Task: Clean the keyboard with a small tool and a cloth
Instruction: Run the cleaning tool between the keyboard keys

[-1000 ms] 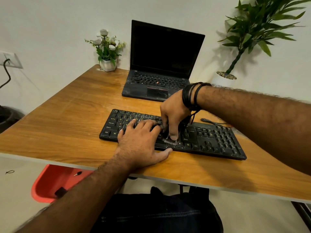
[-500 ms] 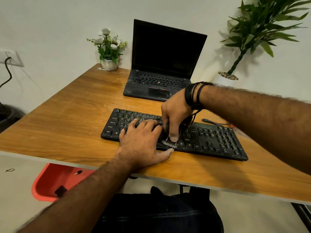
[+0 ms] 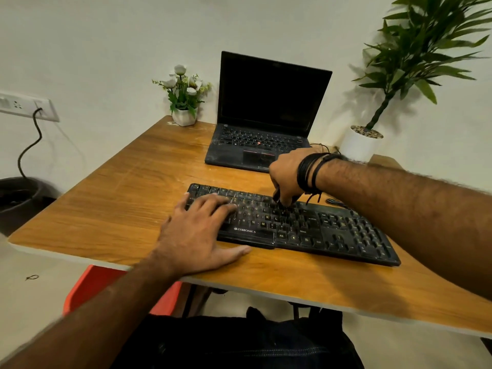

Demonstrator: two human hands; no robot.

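Plainly the tool pass over the keys is the step in hand: the flat black plastic keyboard (image 3: 306,230) lies across the near part of the wooden desk top (image 3: 119,209), just in front of the open black laptop (image 3: 266,115), and both hands are on it. The left hand (image 3: 197,233) lies flat over the keyboard's left end, fingers spread and straight across the keys and thumb stretched along the desk by the front edge, holding nothing and, as I judge it, pinning the board so it does not slide. The right hand (image 3: 286,177), its wrist wrapped in black cord bands, is bent down over the upper rows near the middle, fingers curled together around a small dark tool (image 3: 277,194) whose tip comes down among the keys; what kind of tool it is cannot be made out, being mostly hidden by the fingers. No cloth shows anywhere in view, so the wiping part looks not yet begun. The next move, I would say, calls for drawing the tip along the gaps between the rows toward the untreated right side, with light pressure so no keycap lifts, while the flat hand keeps the board steady; after that a cloth must be fetched from out of view
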